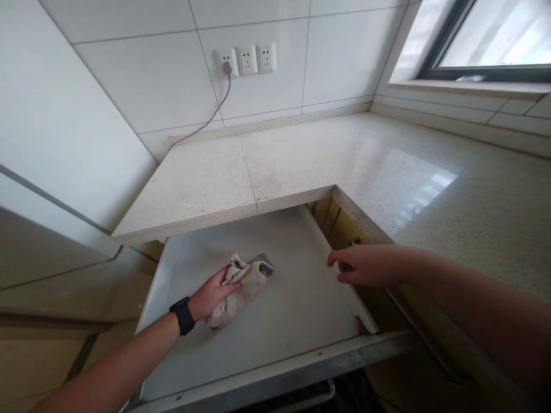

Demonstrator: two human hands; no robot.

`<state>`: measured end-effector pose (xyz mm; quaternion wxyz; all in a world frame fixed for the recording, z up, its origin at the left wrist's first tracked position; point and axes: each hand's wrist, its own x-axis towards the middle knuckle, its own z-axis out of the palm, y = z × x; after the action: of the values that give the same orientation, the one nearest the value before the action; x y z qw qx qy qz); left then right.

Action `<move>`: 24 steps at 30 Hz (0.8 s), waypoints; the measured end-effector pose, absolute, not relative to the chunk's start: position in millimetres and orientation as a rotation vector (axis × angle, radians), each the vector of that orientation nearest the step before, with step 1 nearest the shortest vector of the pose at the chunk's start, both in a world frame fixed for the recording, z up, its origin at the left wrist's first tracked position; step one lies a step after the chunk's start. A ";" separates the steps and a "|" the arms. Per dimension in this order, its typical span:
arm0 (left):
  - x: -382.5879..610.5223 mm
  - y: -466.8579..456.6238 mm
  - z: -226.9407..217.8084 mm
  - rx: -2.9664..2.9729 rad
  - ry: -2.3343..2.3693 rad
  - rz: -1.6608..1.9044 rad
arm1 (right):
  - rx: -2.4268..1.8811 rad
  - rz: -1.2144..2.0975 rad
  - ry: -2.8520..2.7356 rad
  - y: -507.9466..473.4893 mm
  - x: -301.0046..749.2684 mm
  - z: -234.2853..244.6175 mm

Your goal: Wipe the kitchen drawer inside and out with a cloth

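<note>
A crumpled, pale rag (247,284) with dark stains is gripped in my left hand (215,293), low over the bottom of a pulled-out white drawer (297,321). My fingers wrap the rag's left side, and a black watch (182,316) sits on that wrist. My right hand (364,265) hovers by the drawer's right side wall, its fingers bent and apart, with nothing visible in them. Whether it touches the wall I cannot tell.
An L-shaped speckled countertop (301,158) overhangs the drawer's back. Sockets (247,59) with a plugged-in grey cable (215,112) are on the tiled wall. A tall white cabinet (64,126) stands left, a window (495,40) upper right. Metal handles show on the right-hand cabinets.
</note>
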<state>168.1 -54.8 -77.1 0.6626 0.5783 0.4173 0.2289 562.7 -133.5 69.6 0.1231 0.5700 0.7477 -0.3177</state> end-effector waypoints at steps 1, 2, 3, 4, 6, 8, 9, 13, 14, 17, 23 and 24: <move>168.5 -54.1 -74.6 1.350 0.925 0.474 | 1.664 -0.930 2.182 -133.8 563.2 69.3; 167.0 -51.5 -72.6 1.386 0.912 0.443 | 1.667 -0.933 2.184 -134.1 563.7 68.7; 163.6 -47.3 -71.4 1.416 0.910 0.426 | 1.669 -0.934 2.186 -134.3 564.2 68.0; 158.7 -41.7 -71.2 1.441 0.919 0.422 | 1.671 -0.935 2.188 -134.5 564.8 67.3; 145.2 -27.9 -73.4 1.478 0.973 0.457 | 1.674 -0.945 2.190 -134.6 565.6 66.3; 129.5 -13.9 -78.0 1.495 1.068 0.539 | 1.677 -0.959 2.191 -134.5 565.8 66.2; 121.8 -7.9 -80.6 1.481 1.119 0.584 | 1.675 -0.964 2.190 -134.5 565.7 66.5; 101.6 3.4 -88.0 1.333 1.199 0.712 | 1.665 -0.957 2.189 -134.4 565.2 67.1; 100.9 2.9 -88.4 1.301 1.192 0.721 | 1.664 -0.956 2.190 -134.3 565.3 66.8; 111.5 -5.6 -85.8 1.262 1.177 0.696 | 1.665 -0.949 2.188 -133.8 565.9 65.3; 160.4 -43.3 -76.0 1.157 1.068 0.652 | 1.655 -0.953 2.181 -132.8 564.6 65.6; 167.5 -49.6 -75.4 1.138 1.045 0.630 | 1.659 -0.948 2.176 -132.7 564.0 66.4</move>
<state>167.5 -49.6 -75.4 0.6717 0.5054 0.4638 0.2797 564.0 -132.7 66.4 0.1225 0.5684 0.7458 -0.3249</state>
